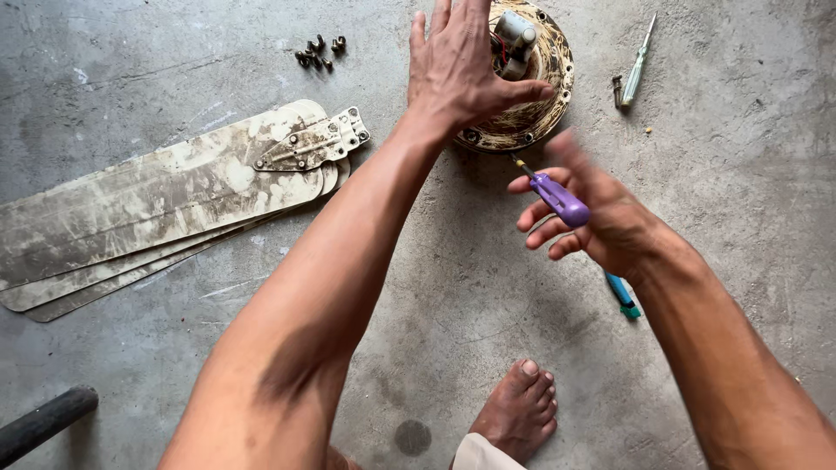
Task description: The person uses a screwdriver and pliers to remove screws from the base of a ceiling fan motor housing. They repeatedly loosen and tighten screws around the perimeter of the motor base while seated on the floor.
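Two bare hands work over a round, dirt-caked metal ceiling-fan motor housing (531, 91) lying on the grey concrete floor (740, 174) at the upper centre of the frame. The left hand (457, 65) rests on the housing's left side, fingers spread and extended, thumb hooked over the rim, steadying it rather than gripping. The right hand (601, 218), blurred, sits just below and right of the housing, fingers curled closed around a purple-handled screwdriver (557, 198) whose tip points up-left toward the rim. Judged step: working the rim screws of the housing. The next move calls for seating the tip squarely in a screw head while the left hand keeps the housing from turning. Three stacked, stained cream fan blades with a metal bracket (157, 218) lie at left; a small cluster of dark loose screws (320, 50) lies at upper left; a green-handled screwdriver (638, 65) lies at upper right; a blue-handled tool (623, 296) shows under the right wrist; a bare foot (518, 409) is at bottom centre.
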